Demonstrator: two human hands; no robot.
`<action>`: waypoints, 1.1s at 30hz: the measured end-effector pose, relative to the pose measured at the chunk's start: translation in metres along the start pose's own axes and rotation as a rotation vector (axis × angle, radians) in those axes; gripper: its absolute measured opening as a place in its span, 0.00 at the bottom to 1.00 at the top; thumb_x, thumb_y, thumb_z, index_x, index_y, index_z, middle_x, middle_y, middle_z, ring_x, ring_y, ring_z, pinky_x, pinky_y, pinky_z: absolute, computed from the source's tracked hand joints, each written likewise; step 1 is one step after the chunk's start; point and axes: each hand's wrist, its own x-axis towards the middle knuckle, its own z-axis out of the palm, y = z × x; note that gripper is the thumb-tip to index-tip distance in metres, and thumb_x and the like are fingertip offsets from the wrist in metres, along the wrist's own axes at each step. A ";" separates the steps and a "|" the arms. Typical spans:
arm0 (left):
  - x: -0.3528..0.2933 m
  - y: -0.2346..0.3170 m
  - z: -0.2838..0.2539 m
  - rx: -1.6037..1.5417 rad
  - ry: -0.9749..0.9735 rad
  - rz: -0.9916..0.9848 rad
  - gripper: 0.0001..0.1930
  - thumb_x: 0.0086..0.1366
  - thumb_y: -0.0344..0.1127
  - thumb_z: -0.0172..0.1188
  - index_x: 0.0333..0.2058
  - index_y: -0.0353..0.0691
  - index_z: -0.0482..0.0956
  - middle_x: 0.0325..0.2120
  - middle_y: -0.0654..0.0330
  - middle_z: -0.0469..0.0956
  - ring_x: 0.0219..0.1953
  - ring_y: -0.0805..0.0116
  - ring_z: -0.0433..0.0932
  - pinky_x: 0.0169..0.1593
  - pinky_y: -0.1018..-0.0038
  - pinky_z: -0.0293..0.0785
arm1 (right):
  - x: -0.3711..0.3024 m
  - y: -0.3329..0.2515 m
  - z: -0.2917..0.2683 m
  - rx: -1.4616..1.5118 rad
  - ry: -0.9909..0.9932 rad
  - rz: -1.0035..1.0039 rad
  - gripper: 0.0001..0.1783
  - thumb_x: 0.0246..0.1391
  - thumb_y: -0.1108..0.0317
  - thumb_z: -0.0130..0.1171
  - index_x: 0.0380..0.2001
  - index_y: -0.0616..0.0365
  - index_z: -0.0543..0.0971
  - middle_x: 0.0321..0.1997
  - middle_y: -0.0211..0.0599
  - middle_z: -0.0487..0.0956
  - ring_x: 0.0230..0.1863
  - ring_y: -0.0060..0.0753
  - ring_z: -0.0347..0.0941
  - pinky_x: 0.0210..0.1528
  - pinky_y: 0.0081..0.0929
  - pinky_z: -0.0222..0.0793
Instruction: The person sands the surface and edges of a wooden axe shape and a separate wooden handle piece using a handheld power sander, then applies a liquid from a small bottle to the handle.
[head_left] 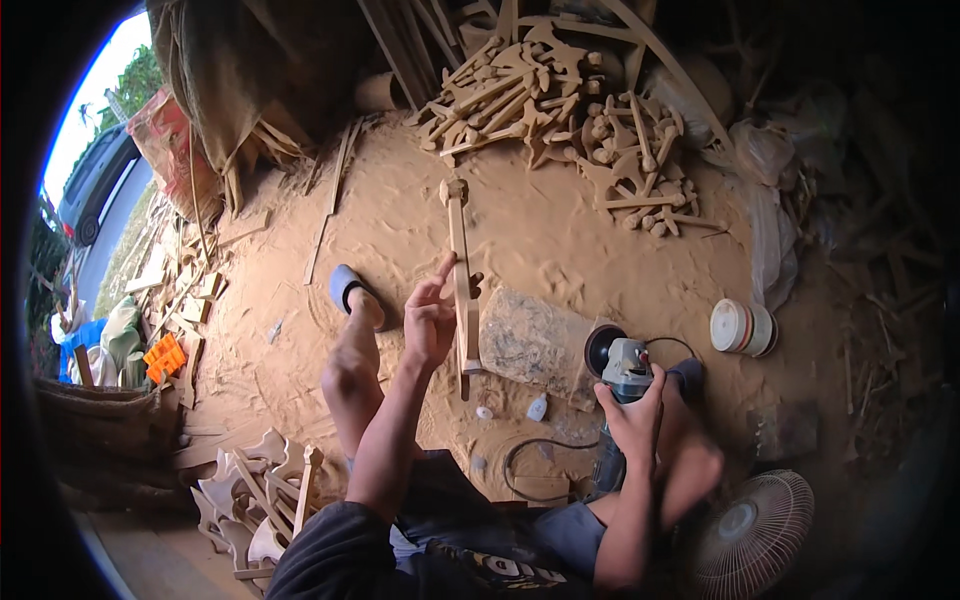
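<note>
My left hand (429, 325) grips a long, narrow carved wooden piece (459, 238), a knob at its far end. It is held nearly upright in the picture, one finger stretched along its side. In my right hand (638, 418) is an angle grinder (627, 362) with a dark round disc (601, 350) on its head. The disc is beside the right end of a worn, pale cylindrical block (532, 345) lying between my legs. The carved piece is near the block's left end, apart from the disc. Whether the disc is spinning cannot be made out.
A heap of carved wooden pieces (520, 95) lies ahead, more pieces (262, 495) at lower left. A tub (738, 327) lies at right, a fan (755, 535) at lower right. The grinder's cord (520, 450) loops over the dusty floor (390, 200). Wood scraps (195, 305) lie left.
</note>
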 end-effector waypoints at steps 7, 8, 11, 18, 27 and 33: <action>0.030 -0.007 0.021 0.175 0.416 -0.296 0.13 0.76 0.51 0.62 0.40 0.51 0.70 0.31 0.67 0.74 0.23 0.76 0.68 0.27 0.78 0.66 | -0.003 0.000 0.023 0.097 -0.055 -0.057 0.52 0.49 0.61 0.80 0.68 0.65 0.58 0.51 0.49 0.80 0.50 0.40 0.79 0.57 0.38 0.74; 0.031 -0.012 0.015 0.107 0.405 -0.278 0.14 0.76 0.49 0.61 0.37 0.51 0.69 0.28 0.67 0.72 0.22 0.76 0.67 0.26 0.77 0.66 | -0.006 -0.010 0.026 0.105 -0.057 -0.067 0.53 0.49 0.61 0.80 0.69 0.65 0.57 0.55 0.51 0.78 0.53 0.42 0.78 0.59 0.39 0.73; 0.034 -0.028 -0.022 0.122 0.504 -0.236 0.15 0.77 0.44 0.59 0.31 0.49 0.67 0.21 0.69 0.67 0.20 0.77 0.65 0.24 0.75 0.64 | -0.012 -0.003 0.048 0.049 -0.103 -0.166 0.58 0.49 0.60 0.80 0.73 0.67 0.54 0.60 0.57 0.75 0.59 0.47 0.75 0.65 0.43 0.69; 0.030 -0.055 -0.017 0.335 0.582 -0.139 0.16 0.76 0.43 0.59 0.29 0.48 0.67 0.18 0.69 0.66 0.16 0.78 0.63 0.22 0.75 0.63 | -0.023 -0.025 0.059 0.033 -0.287 -0.083 0.55 0.51 0.63 0.78 0.73 0.67 0.54 0.61 0.60 0.75 0.60 0.49 0.76 0.64 0.43 0.70; 0.042 -0.061 0.010 0.536 0.537 -0.114 0.18 0.78 0.43 0.57 0.27 0.46 0.67 0.16 0.71 0.64 0.15 0.78 0.63 0.21 0.74 0.64 | -0.032 -0.019 0.074 -0.139 -0.300 -0.186 0.53 0.51 0.57 0.74 0.73 0.64 0.57 0.55 0.68 0.81 0.48 0.69 0.82 0.48 0.55 0.79; 0.046 -0.068 0.019 0.647 0.504 -0.120 0.21 0.78 0.44 0.56 0.24 0.45 0.67 0.15 0.70 0.65 0.15 0.78 0.63 0.20 0.73 0.64 | -0.035 -0.009 0.079 -0.174 -0.270 -0.229 0.54 0.52 0.56 0.74 0.74 0.65 0.56 0.54 0.69 0.81 0.47 0.69 0.82 0.48 0.56 0.79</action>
